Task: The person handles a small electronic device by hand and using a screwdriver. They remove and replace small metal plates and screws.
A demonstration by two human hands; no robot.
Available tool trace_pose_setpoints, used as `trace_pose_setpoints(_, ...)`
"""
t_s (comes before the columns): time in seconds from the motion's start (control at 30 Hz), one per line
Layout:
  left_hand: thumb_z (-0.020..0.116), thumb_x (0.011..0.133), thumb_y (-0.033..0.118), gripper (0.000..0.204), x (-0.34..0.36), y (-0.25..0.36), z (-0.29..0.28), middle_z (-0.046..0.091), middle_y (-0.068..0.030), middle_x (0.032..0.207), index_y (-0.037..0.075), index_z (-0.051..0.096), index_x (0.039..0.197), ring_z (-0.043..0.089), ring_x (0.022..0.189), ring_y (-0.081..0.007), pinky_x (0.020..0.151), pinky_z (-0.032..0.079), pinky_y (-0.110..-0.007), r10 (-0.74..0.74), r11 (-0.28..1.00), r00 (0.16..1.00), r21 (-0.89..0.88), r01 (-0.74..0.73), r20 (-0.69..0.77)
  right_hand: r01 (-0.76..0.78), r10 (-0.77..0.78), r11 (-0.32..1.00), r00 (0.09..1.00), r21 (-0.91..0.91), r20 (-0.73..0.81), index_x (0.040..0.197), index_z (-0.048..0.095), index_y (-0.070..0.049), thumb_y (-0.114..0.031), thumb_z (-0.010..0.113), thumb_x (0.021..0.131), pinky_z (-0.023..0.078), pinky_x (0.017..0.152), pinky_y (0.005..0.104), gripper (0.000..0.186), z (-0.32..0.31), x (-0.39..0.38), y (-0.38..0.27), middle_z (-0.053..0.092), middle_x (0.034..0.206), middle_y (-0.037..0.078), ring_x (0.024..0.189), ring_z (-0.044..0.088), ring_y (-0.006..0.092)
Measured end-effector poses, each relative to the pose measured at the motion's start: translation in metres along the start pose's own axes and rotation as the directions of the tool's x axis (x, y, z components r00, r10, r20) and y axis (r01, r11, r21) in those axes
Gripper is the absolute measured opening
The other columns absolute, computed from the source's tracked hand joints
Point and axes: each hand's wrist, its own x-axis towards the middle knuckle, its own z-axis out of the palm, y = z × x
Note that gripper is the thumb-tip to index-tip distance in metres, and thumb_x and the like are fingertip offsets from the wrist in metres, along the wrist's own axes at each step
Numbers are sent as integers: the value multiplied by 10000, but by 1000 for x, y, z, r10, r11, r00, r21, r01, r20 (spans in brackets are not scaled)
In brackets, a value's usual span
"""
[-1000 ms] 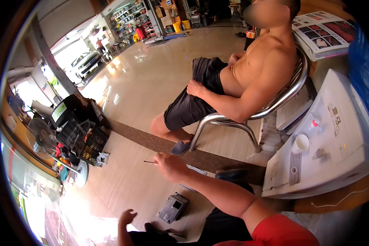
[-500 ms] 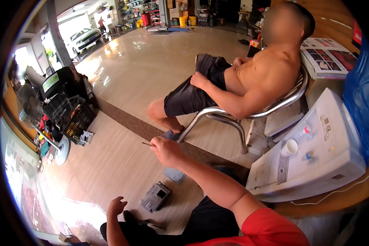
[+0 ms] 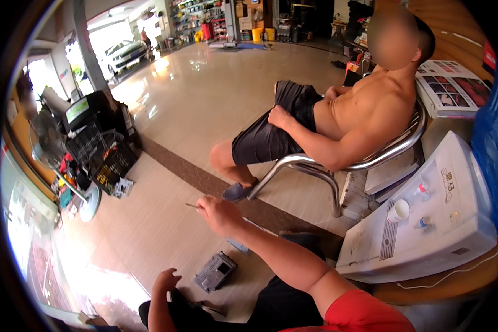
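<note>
above grey unit (image 3: 214,271) on floor: right hand (image 3: 220,216), fingers clamped on thin rod (image 3: 191,206), tip pointing left. left of unit: left hand (image 3: 166,280), fingers loosely apart. well right of unit: white cup (image 3: 398,211).

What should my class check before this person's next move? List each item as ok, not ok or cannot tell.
1. Rod gripped: ok; the right hand holds it by one end.
2. Left hand free: ok; it looks empty, fingers apart.
3. Box resting on the floor: ok.
4. Box steadied by a hand: not ok; neither hand touches it.
5. Rod pointing away from the seated person: ok; its free end points left.
6. Rod's tip shape: cannot tell; too small here.
</note>
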Motion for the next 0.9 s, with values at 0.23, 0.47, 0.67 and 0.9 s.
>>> trace_pose_setpoints(0.23, 692, 818, 317, 487, -9, -1, -7, 688, -213, 1021, 44, 615, 1213, 653, 997, -354, 885, 512, -413, 4, 1000, 998, 24, -6, 65, 117, -116, 992, 993, 37, -31, 910, 528, -40, -144, 567, 908, 506, 668, 451, 110, 6, -1, -1, 627, 858, 166, 789, 638, 352)
trace_pose_setpoints(0.47, 670, 854, 312, 448, -4, 25, -23, 689, -218, 995, 31, 614, 1198, 660, 967, -356, 856, 518, -431, 12, 999, 999, -45, -11, 33, 136, -134, 990, 989, 26, -57, 904, 528, -43, -153, 557, 910, 493, 677, 464, 114, 5, 4, 9, 627, 866, 169, 783, 629, 373)
trace_pose_setpoints(0.67, 659, 852, 346, 483, -12, 46, -27, 656, -226, 1097, 67, 593, 1241, 606, 1061, -381, 905, 489, -446, 23, 996, 1000, -87, -22, 17, 137, -137, 991, 990, 3, -18, 894, 550, -30, -161, 564, 914, 483, 689, 460, 133, 18, 0, 13, 633, 832, 170, 801, 626, 370)
trace_pose_setpoints(0.9, 652, 859, 361, 486, -36, 37, -21, 647, -232, 1118, 70, 592, 1244, 593, 1081, -394, 918, 479, -458, 16, 991, 998, -131, -7, 67, 135, -134, 989, 991, -52, 18, 885, 565, -36, -160, 582, 908, 481, 688, 460, 127, 36, -16, -3, 630, 839, 175, 803, 626, 376)
